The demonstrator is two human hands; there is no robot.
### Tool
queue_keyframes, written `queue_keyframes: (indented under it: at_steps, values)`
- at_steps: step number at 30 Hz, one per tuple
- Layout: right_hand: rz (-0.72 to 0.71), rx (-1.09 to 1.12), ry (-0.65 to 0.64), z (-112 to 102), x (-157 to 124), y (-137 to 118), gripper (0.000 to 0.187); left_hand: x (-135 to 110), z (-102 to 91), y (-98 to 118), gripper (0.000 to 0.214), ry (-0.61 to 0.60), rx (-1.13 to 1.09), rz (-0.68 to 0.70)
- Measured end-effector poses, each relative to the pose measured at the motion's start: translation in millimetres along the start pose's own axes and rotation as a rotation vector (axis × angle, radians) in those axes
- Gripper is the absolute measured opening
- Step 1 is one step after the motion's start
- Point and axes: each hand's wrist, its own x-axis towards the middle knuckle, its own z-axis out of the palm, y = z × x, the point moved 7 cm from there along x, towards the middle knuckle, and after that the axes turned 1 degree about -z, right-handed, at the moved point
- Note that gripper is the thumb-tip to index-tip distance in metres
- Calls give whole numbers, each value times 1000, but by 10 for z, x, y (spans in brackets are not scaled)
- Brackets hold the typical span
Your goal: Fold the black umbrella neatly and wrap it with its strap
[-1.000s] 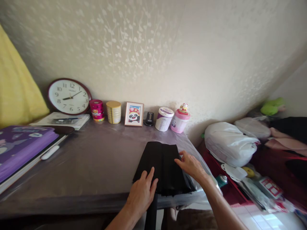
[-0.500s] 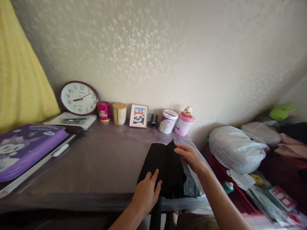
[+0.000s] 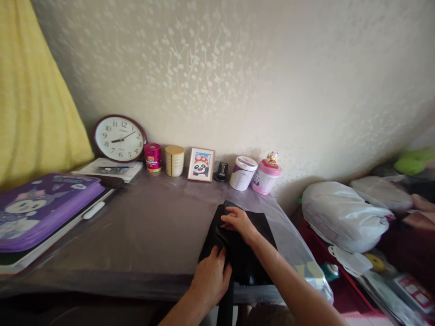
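Note:
A folded piece of thin black material [image 3: 253, 262], cloth or soft plastic, lies at the near right of the table. A narrow black strip [image 3: 226, 305] hangs from it over the front edge. My left hand [image 3: 211, 276] is closed on its near left part, fingers bent into a crease and thumb alongside. Reaching across the top, my right hand [image 3: 239, 222] holds a raised fold near the far left corner, its fingers bent over the material. The exact kind of item cannot be made out.
Along the wall stand a clock [image 3: 120, 138], a pink can [image 3: 152, 158], a yellow-lidded container [image 3: 174, 161], a framed panda picture [image 3: 201, 165] and two tubs [image 3: 243, 174]. A purple case [image 3: 44, 208] lies left. Plastic bags [image 3: 343, 215] sit beyond the table's right edge.
My right hand has moved left across the black material, bringing a flap over. More black now shows on the right, where greyish plastic lay. My left hand stays at the near left part.

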Motion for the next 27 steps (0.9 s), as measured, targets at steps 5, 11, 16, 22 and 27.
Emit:
queue_keyframes:
  at_steps: [5, 11, 16, 22, 27]
  values:
    - [4, -16, 23, -1, 18, 83, 34, -35, -148, 57, 29, 57, 35, 81]
    - [-26, -57, 1, 33, 52, 122, 37, -162, -377, 336, 29, 272, 109, 305]
    - [-126, -211, -40, 100, 115, 147, 40, -216, -328, 513, 17, 381, 106, 472]
    - [-170, -188, -187, 181, 52, 111, 26, -106, -187, 312, 24, 299, 266, 241]
    - [-457, -566, -251, 115, -167, -122, 15, -100, -42, 219, 34, 172, 340, 117]
